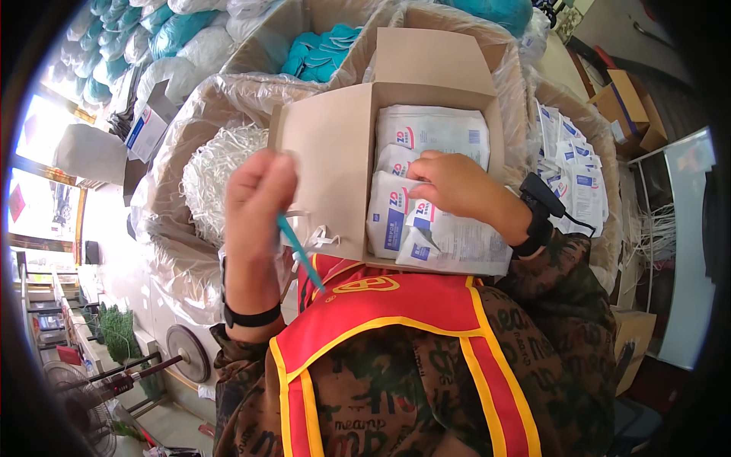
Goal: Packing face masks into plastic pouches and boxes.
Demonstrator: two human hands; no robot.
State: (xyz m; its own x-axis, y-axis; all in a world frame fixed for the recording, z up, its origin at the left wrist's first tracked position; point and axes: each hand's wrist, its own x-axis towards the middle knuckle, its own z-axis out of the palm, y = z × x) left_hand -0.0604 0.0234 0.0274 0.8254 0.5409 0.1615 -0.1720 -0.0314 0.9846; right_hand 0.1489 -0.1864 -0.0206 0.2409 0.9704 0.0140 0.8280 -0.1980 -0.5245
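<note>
Apron (396, 308): red, yellow-edged; it lies right at the box's near edge, so room on that side looks slight.
Left hand (263, 190): blurred, left of the box; fingers folded together on a teal strip (301, 253), which slants down toward the apron; a loose grip could drop it between apron and box.
White loops (326, 236): just beside the strip, by the flap's near edge; they could snag there if pulled sideways.
Right hand (454, 183): over the box, fingertips touching the packets (434, 133); whether they clamp one, I cannot tell; a hard press could crease the pouches.
Box (499, 141): open, packets inside; its walls hem the right hand; upward is freest.
Flap (327, 145): spread left; the widest gap between the hands is above it.
Bins (171, 179): plastic-lined, around the box; white cords (217, 175) left, teal pieces (324, 53) beyond, more packets (571, 171) right.
</note>
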